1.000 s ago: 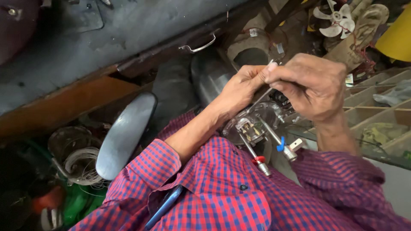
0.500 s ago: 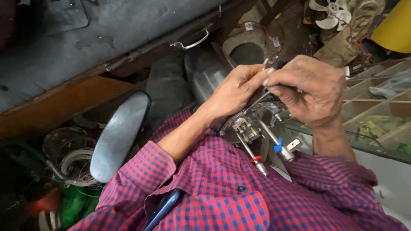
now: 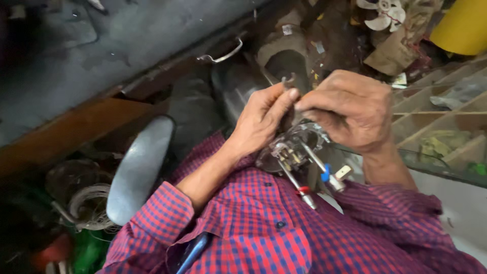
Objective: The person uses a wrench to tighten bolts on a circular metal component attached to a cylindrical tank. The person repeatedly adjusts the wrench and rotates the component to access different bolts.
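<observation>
Pinching a small metal part point(image 3: 289, 81), both hands, left hand point(image 3: 261, 119), right hand point(image 3: 350, 109), above a wired assembly point(image 3: 297, 152).

We see a dull metal motor assembly point(image 3: 294, 149) with shiny steel rods, a soft checked cloth shirt point(image 3: 264, 228), and a rough wooden compartment tray point(image 3: 436, 116).

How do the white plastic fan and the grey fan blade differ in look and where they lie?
The white plastic fan is a whole small rotor with several short blades; the grey fan blade is one long single paddle. The white plastic fan lies at the top among clutter, beyond the hands; the grey fan blade lies low, beside the left forearm. Neither is touched.
</observation>
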